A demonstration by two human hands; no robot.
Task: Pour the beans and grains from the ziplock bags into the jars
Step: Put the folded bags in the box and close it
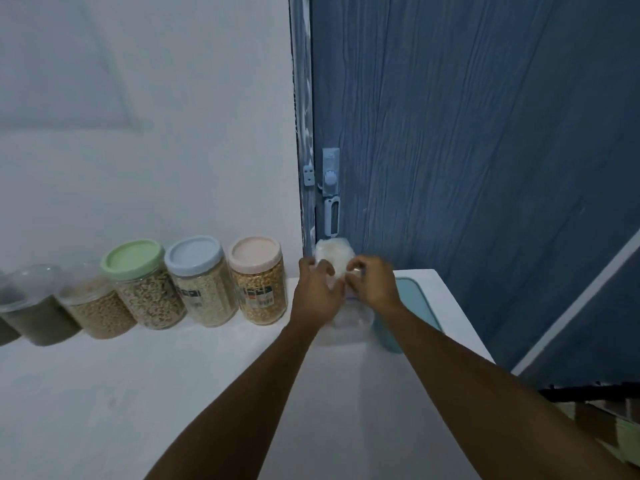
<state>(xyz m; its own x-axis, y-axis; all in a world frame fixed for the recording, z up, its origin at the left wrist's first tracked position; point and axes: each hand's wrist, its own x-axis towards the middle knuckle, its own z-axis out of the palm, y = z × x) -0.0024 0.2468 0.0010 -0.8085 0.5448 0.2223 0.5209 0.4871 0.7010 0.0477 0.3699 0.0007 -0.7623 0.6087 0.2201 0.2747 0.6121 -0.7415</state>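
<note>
A clear ziplock bag of white grains [334, 252] is held up over an open clear jar [351, 322] near the table's back right corner. My left hand [317, 289] grips the bag's left side and my right hand [372, 284] pinches its right side. Both hands hide the bag's lower part and the jar's mouth. Along the wall to the left stand lidded jars: a pink-lidded jar [258, 282] of yellow kernels, a blue-lidded jar [204, 282] of pale grains and a green-lidded jar [145, 285] of brownish grains.
Further left are clear-lidded jars [93, 306] with tan and dark green contents. A teal lid or container [412, 306] lies right of the open jar. The white table [173, 393] ends at its right edge by a blue door [467, 150].
</note>
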